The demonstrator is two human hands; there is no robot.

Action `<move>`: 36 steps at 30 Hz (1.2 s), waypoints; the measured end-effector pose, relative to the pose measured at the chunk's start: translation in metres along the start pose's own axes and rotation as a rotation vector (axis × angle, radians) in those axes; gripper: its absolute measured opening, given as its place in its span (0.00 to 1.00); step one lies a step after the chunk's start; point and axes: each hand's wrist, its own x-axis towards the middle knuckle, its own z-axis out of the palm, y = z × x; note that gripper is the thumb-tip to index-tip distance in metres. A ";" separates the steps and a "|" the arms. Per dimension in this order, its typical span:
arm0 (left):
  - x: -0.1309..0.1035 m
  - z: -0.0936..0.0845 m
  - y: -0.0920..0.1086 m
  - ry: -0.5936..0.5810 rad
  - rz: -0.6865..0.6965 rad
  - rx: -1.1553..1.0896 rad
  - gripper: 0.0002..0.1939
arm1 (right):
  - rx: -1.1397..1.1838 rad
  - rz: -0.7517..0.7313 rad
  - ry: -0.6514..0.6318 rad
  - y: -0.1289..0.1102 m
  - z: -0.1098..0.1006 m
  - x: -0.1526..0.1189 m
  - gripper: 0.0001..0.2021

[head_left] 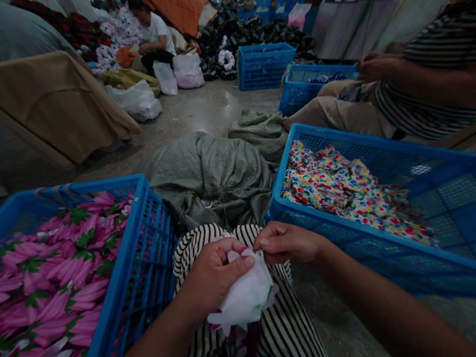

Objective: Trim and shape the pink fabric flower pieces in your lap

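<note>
My left hand (216, 276) grips a white fabric piece (247, 292) with petal-shaped edges and bits of green and dark pink, its thumb pressed on top. The piece hangs over my lap, above striped trousers (285, 325). Close beside its upper right edge, my right hand (289, 242) is closed in a pinch. Whether those fingertips hold the fabric edge or something thin is too small to tell. On the left, a blue crate (137, 216) holds many pink fabric pieces (57, 280) with green tips.
A blue crate (376, 153) of colourful printed fabric pieces (336, 182) stands to my right. Grey-green sacks (209, 165) lie ahead. A person in a striped top (448, 66) sits at right; another person (156, 36) sits farther back. A brown-covered object (41, 100) stands at left.
</note>
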 end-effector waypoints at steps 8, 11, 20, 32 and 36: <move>-0.002 0.000 -0.002 -0.011 -0.003 -0.013 0.14 | -0.008 -0.014 -0.020 0.000 0.003 -0.004 0.20; -0.003 0.000 -0.002 -0.005 -0.002 -0.025 0.14 | -0.009 -0.091 0.075 0.001 0.002 -0.004 0.20; 0.001 -0.001 -0.003 0.118 -0.023 -0.242 0.13 | 0.127 -0.237 0.279 0.016 0.006 -0.004 0.21; 0.008 0.005 -0.010 0.203 0.074 -0.307 0.13 | 0.283 -0.269 0.532 0.034 0.041 0.009 0.13; 0.018 -0.013 -0.011 0.474 0.195 -0.244 0.09 | 0.266 -0.238 0.570 0.033 0.038 0.002 0.13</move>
